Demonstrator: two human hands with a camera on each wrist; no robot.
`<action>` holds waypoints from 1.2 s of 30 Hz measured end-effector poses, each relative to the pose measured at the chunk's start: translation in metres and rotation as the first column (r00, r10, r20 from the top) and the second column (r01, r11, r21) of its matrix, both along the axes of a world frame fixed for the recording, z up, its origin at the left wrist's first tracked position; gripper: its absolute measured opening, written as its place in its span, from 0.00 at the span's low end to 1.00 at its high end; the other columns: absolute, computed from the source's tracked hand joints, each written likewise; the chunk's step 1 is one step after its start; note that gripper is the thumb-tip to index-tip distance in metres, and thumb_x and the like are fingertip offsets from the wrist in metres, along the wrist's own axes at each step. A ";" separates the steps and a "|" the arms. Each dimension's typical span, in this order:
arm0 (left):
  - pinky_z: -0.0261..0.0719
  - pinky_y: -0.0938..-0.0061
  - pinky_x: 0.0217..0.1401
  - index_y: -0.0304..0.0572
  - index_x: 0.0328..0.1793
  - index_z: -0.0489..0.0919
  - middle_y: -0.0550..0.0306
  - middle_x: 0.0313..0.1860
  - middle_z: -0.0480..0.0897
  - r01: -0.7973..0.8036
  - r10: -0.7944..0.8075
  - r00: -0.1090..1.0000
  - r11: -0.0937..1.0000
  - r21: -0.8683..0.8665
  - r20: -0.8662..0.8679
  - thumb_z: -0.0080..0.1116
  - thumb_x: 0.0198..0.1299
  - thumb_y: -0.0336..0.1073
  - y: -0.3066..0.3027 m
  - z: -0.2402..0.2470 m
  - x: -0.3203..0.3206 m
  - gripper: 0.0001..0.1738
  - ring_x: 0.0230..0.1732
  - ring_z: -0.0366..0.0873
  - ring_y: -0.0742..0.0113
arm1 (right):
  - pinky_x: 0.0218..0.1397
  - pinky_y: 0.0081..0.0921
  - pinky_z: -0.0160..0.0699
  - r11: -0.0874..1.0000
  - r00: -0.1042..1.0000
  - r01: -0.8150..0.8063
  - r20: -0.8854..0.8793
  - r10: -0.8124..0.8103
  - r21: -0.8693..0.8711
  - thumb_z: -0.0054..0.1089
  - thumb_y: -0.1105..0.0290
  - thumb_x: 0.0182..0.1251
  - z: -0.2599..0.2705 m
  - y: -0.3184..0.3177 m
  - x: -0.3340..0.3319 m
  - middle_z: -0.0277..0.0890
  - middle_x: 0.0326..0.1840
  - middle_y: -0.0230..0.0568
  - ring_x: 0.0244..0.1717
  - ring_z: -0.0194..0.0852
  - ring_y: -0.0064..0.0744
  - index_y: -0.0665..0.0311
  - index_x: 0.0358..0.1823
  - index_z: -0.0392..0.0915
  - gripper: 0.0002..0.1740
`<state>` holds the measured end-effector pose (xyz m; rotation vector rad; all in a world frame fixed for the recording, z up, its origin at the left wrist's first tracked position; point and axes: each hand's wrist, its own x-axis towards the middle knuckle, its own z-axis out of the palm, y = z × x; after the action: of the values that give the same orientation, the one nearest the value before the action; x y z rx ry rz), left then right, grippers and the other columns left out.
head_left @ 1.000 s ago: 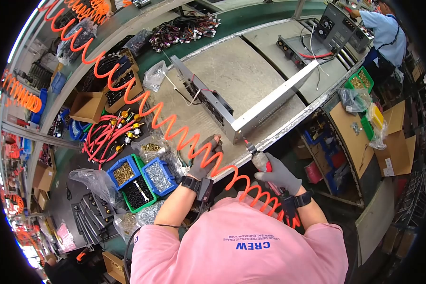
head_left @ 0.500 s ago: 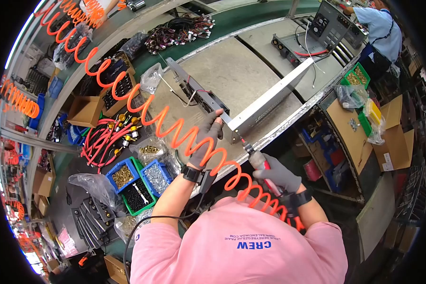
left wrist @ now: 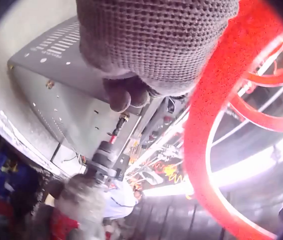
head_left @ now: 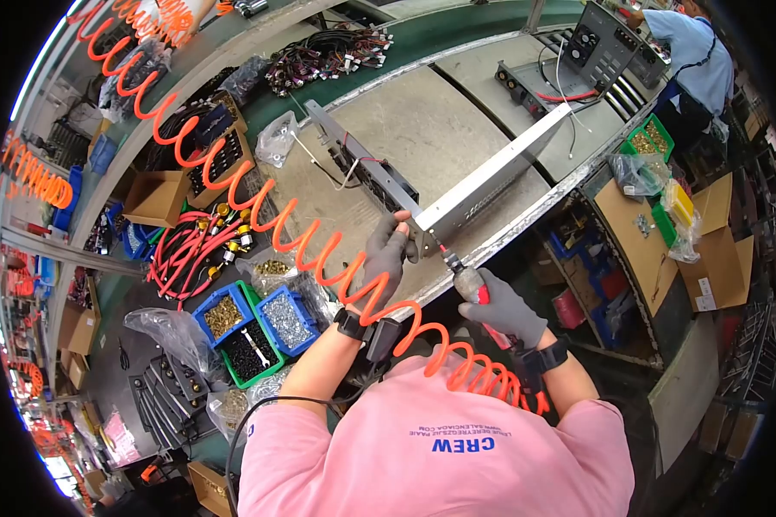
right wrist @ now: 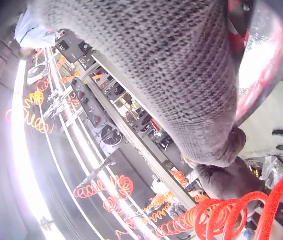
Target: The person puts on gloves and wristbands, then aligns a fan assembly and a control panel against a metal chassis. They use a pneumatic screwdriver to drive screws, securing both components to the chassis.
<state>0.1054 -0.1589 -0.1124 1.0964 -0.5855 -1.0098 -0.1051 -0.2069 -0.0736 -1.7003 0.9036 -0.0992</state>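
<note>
A grey metal case [head_left: 491, 177] with a pale side panel stands on the bench, its near corner toward the person. My gloved left hand [head_left: 383, 258] grips that corner, with fingertips right at the panel's edge in the left wrist view. My gloved right hand [head_left: 509, 314] holds a power screwdriver [head_left: 469, 284] with a worn pale body and a red part. Its bit points at the panel's near end, close to the left fingertips. A dark bit with a brass-coloured end [left wrist: 123, 119] shows in the left wrist view.
A coiled orange-red hose [left wrist: 196, 135] crosses in front of the left hand. Blue bins [head_left: 289, 322] of screws stand at the left, near red cables [head_left: 181, 250]. Wire bundles [head_left: 328, 60] lie at the back. Another open case [head_left: 526, 95] and a person [head_left: 698, 69] are at far right.
My left hand moved up to the case's corner, its index finger first extended along the edge, then drawn back slightly. The screwdriver has stayed by the panel's near end, shifting a little.
</note>
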 end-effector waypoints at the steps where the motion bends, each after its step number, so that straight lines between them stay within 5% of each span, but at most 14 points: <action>1: 0.67 0.79 0.26 0.33 0.53 0.69 0.58 0.32 0.72 -0.018 0.018 0.987 1.000 0.001 -0.161 0.45 0.64 0.33 0.002 -0.002 -0.001 0.14 0.24 0.66 0.76 | 0.44 0.26 0.68 1.000 1.000 -0.001 0.000 0.001 0.000 0.63 0.61 0.45 0.001 0.000 0.000 0.71 0.36 0.39 0.35 0.68 0.29 0.68 0.48 0.66 0.29; 5: 0.68 0.79 0.29 0.34 0.48 0.69 0.55 0.36 0.74 0.000 -0.050 0.829 0.996 -0.090 -0.556 0.47 0.64 0.36 0.011 -0.025 -0.003 0.12 0.26 0.66 0.75 | 0.44 0.31 0.70 0.999 0.997 -0.046 -0.058 0.046 -0.006 0.62 0.56 0.45 0.016 0.005 -0.001 0.74 0.36 0.47 0.36 0.73 0.39 0.67 0.52 0.64 0.34; 8: 0.70 0.79 0.31 0.35 0.46 0.70 0.54 0.39 0.75 0.002 -0.020 0.767 1.000 -0.029 -0.641 0.47 0.64 0.37 0.020 -0.017 -0.013 0.12 0.26 0.66 0.75 | 0.44 0.34 0.72 0.990 0.985 -0.143 -0.101 0.142 0.000 0.62 0.53 0.45 0.020 0.010 -0.001 0.76 0.35 0.52 0.37 0.76 0.47 0.66 0.56 0.62 0.39; 13: 0.74 0.86 0.28 0.40 0.42 0.71 0.58 0.38 0.75 0.047 -0.091 0.735 0.995 -0.084 -0.671 0.50 0.63 0.41 0.033 -0.018 -0.016 0.12 0.25 0.72 0.80 | 0.42 0.33 0.71 0.973 0.965 -0.230 -0.138 0.224 -0.030 0.64 0.54 0.44 0.018 0.010 0.010 0.75 0.32 0.50 0.34 0.76 0.44 0.67 0.50 0.65 0.34; 15: 0.74 0.85 0.28 0.41 0.42 0.71 0.57 0.38 0.75 0.024 -0.075 0.756 0.996 -0.087 -0.651 0.50 0.63 0.41 0.035 -0.020 -0.013 0.11 0.25 0.72 0.80 | 0.44 0.34 0.73 0.965 0.955 -0.260 -0.155 0.254 -0.020 0.62 0.52 0.44 0.016 0.008 0.014 0.76 0.35 0.55 0.38 0.76 0.51 0.65 0.60 0.59 0.42; 22: 0.75 0.79 0.33 0.40 0.48 0.71 0.56 0.38 0.76 -0.083 0.023 0.872 0.992 -0.100 -0.488 0.49 0.63 0.41 0.048 -0.018 -0.007 0.14 0.30 0.74 0.75 | 0.42 0.36 0.73 0.942 0.937 -0.323 -0.173 0.303 -0.097 0.63 0.51 0.43 0.023 0.006 0.029 0.75 0.34 0.55 0.37 0.75 0.53 0.65 0.57 0.62 0.40; 27: 0.72 0.74 0.38 0.38 0.50 0.70 0.55 0.41 0.75 -0.130 0.052 0.875 0.983 -0.130 -0.481 0.48 0.64 0.41 0.057 -0.015 -0.002 0.15 0.34 0.73 0.70 | 0.36 0.23 0.72 0.937 0.933 -0.346 0.119 0.339 0.047 0.65 0.65 0.46 0.004 0.005 0.042 0.70 0.34 0.36 0.31 0.69 0.23 0.67 0.53 0.64 0.32; 30: 0.72 0.75 0.41 0.37 0.50 0.70 0.55 0.42 0.75 -0.197 0.122 0.855 0.976 -0.097 -0.504 0.48 0.64 0.39 0.070 -0.013 0.000 0.14 0.35 0.72 0.70 | 0.34 0.21 0.71 0.950 0.944 -0.291 0.199 0.264 0.116 0.65 0.66 0.46 0.005 0.004 0.055 0.70 0.34 0.35 0.30 0.67 0.22 0.67 0.52 0.65 0.31; 32: 0.71 0.76 0.43 0.37 0.51 0.70 0.55 0.43 0.75 -0.234 0.176 0.842 0.971 -0.051 -0.510 0.48 0.64 0.38 0.087 -0.029 0.004 0.14 0.36 0.73 0.70 | 0.24 0.18 0.68 0.933 0.955 -0.277 0.177 0.239 0.230 0.65 0.70 0.45 0.025 0.002 0.066 0.66 0.29 0.31 0.22 0.65 0.18 0.64 0.52 0.63 0.30; 34: 0.72 0.78 0.43 0.37 0.54 0.70 0.56 0.42 0.75 -0.239 0.016 0.692 0.949 -0.208 -0.722 0.49 0.62 0.35 0.113 -0.048 0.020 0.16 0.38 0.74 0.69 | 0.20 0.18 0.66 0.935 0.964 -0.257 0.124 0.233 0.244 0.64 0.71 0.45 0.036 -0.001 0.072 0.65 0.28 0.31 0.19 0.64 0.17 0.64 0.52 0.63 0.30; 35: 0.73 0.79 0.40 0.37 0.51 0.71 0.56 0.42 0.76 -0.244 0.249 0.925 0.968 0.054 -0.286 0.51 0.61 0.37 0.134 -0.037 0.019 0.15 0.37 0.75 0.70 | 0.20 0.18 0.66 0.929 0.960 -0.265 0.160 0.230 0.259 0.63 0.72 0.46 0.038 -0.003 0.074 0.65 0.28 0.31 0.19 0.64 0.17 0.63 0.51 0.63 0.29; 36: 0.79 0.72 0.34 0.38 0.50 0.71 0.53 0.37 0.77 -0.352 0.394 0.872 0.917 0.186 -0.291 0.49 0.62 0.41 0.145 -0.041 0.029 0.16 0.32 0.78 0.67 | 0.21 0.18 0.66 0.933 0.955 -0.279 0.165 0.246 0.225 0.63 0.73 0.44 0.038 -0.007 0.076 0.65 0.29 0.31 0.19 0.64 0.18 0.63 0.51 0.63 0.29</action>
<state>0.1342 -0.0138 -0.1534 1.0745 -0.0347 -0.8661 -0.0295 -0.2141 -0.0361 -1.5456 0.5562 0.0764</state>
